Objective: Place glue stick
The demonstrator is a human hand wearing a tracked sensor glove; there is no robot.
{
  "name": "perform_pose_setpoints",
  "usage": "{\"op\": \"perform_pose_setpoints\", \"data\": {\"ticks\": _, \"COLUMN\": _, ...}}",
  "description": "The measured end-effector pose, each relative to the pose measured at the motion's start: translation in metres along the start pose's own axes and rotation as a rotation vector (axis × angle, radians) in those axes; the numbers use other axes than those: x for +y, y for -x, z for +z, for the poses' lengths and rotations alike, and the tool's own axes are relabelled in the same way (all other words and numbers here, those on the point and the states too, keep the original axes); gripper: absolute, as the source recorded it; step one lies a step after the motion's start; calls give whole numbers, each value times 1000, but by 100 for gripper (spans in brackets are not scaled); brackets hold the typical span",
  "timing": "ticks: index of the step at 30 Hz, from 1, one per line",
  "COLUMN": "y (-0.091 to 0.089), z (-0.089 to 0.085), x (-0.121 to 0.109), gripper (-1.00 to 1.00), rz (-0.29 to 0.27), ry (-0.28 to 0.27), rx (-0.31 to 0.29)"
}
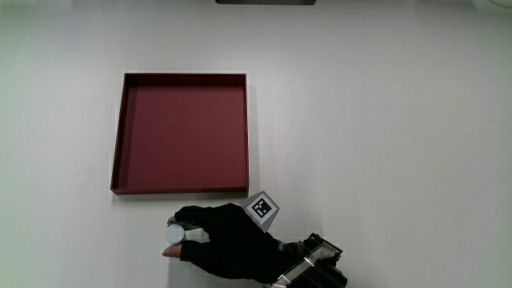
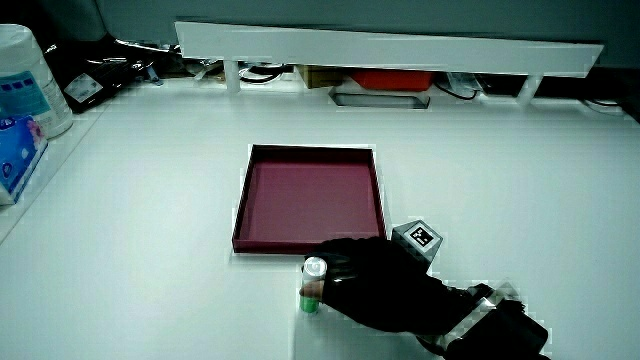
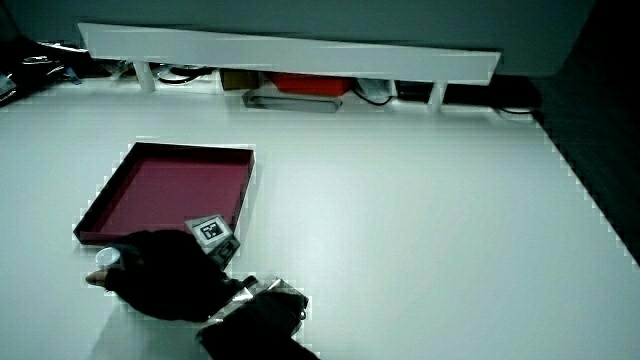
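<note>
The white table [image 1: 384, 120] takes up nearly everything. At its edge away from the person, in both side views, runs one low white partition [image 2: 390, 48], with clutter under it that is too dim to name; the main view does not show it.

On the table lies one dark red tray [image 1: 118, 144], square and shallow. All three views show it.

One gloved hand [image 1: 228, 240] rests on the table just beside the tray's nearer rim, closer to the person than the tray, its forearm [image 1: 316, 268] running off toward the person. One patterned cube [image 1: 262, 210] sits on its back, close to the tray's nearer corner.

The fingers are curled round one glue stick [image 1: 174, 234], gripping it. It stands upright on the table, outside the tray and just nearer the person than the rim. The main view shows only its round white cap; a side view [image 2: 312, 287] shows a greenish body below the cap, touching the table. In a side view [image 3: 105, 262] only the cap peeks past the glove.

A side view also shows one white tub [image 2: 25, 80] at the table's edge, well apart from the tray.
</note>
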Motion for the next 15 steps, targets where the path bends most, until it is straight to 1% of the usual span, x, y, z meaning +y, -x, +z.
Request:
{"op": "perform_pose_setpoints", "data": {"ticks": 1, "y": 0, "z": 0, "x": 0, "gripper": -6, "rz": -4, "ry": 0, "rx": 3}}
{"op": "perform_pose_setpoints", "data": {"ticks": 2, "y": 0, "z": 0, "x": 0, "gripper": -9, "rz": 13, "ry": -3, "rx": 1}}
{"op": "perform_pose_setpoints", "data": {"ticks": 3, "y": -1, "z": 0, "x": 0, "gripper": -12, "rz": 9, "ry": -4, "rx": -10}}
{"op": "perform_pose_setpoints", "data": {"ticks": 4, "y": -3, "z": 0, "x": -1, "gripper": -15, "rz": -4, "ry": -1, "rx": -5}}
{"op": "perform_pose_setpoints", "data": {"ticks": 6, "y": -1, "z": 0, "x": 0, "gripper": -21, "rz": 5, "ry": -2, "rx": 5}}
{"op": "perform_pose_setpoints", "data": {"ticks": 8, "y": -1, "z": 0, "x": -1, "gripper": -26, "rz": -10, "ry": -1, "rx": 10}}
{"op": "perform_pose_setpoints", "data": {"ticks": 9, "y": -2, "z": 1, "x": -1, "gripper": -29, "rz": -10, "ry": -1, "rx": -5}}
{"op": "perform_pose_setpoints", "data": {"ticks": 12, "y": -2, "z": 1, "x": -1, "gripper": -38, "rz": -9, "ry": 0, "rx": 11}}
{"op": "perform_pose_setpoints", "data": {"ticks": 13, "y": -2, "z": 0, "x": -1, "gripper": -41, "rz": -2, "ry": -5, "rx": 32}}
{"op": "perform_pose_setpoints", "data": {"ticks": 14, "y": -3, "z": 0, "x": -1, "gripper": -44, "rz": -2, "ry": -3, "rx": 14}}
{"op": "perform_pose_setpoints", "data": {"ticks": 15, "y": -2, "z": 0, "x": -1, "gripper": -47, "rz": -3, "ry": -2, "rx": 20}}
